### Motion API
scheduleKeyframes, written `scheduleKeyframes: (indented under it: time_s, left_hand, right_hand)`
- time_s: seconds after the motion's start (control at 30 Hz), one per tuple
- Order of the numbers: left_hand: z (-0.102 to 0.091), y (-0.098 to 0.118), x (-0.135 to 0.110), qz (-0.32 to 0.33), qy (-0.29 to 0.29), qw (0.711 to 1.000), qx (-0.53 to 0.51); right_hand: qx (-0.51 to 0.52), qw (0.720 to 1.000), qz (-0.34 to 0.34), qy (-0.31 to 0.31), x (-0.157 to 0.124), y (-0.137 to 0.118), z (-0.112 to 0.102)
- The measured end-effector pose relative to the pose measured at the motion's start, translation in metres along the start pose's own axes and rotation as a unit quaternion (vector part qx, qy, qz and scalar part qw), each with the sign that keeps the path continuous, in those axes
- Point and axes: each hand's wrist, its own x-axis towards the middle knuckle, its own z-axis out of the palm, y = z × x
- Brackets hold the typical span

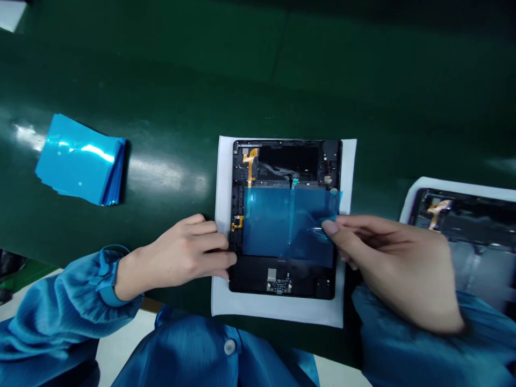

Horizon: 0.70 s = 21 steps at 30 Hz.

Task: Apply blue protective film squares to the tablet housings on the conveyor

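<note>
An opened tablet [303, 279] lies in the middle, its inner boards, black parts and orange flex cables exposed. A translucent blue protective film [268, 220] covers its central part, and the film's right edge reaches slightly past the frame. My right hand [397, 258] pinches that edge between thumb and fingers, creasing the film there. At the tablet's lower left edge, my left hand [189, 250] has curled fingers gripping the side; its fingertips are partly hidden. Beneath the tablet is a white sheet [278, 312] that shows on all sides.
A stack of blue film sheets [78, 161] sits on the green table mat [173, 118] at the left. On the right, a second opened tablet [479, 220] rests on white padding, partly behind my right arm. A white object [11, 15] occupies the top left corner.
</note>
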Motion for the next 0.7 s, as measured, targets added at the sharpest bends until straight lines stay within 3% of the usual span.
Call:
scheduleKeyframes:
  time_s: [0.53, 0.7]
  left_hand:
    - [-0.0005, 0.0, -0.0025, -0.008, -0.009, 1.0, -0.003]
    - [-0.0099, 0.0036, 0.004, -0.028, -0.015, 0.999, -0.031]
  right_hand:
    - [0.024, 0.999, -0.035, 0.016, -0.0025, 0.0014, 0.0017]
    - [0.006, 0.999, -0.051, 0.015, -0.0043, 0.0061, 0.0049]
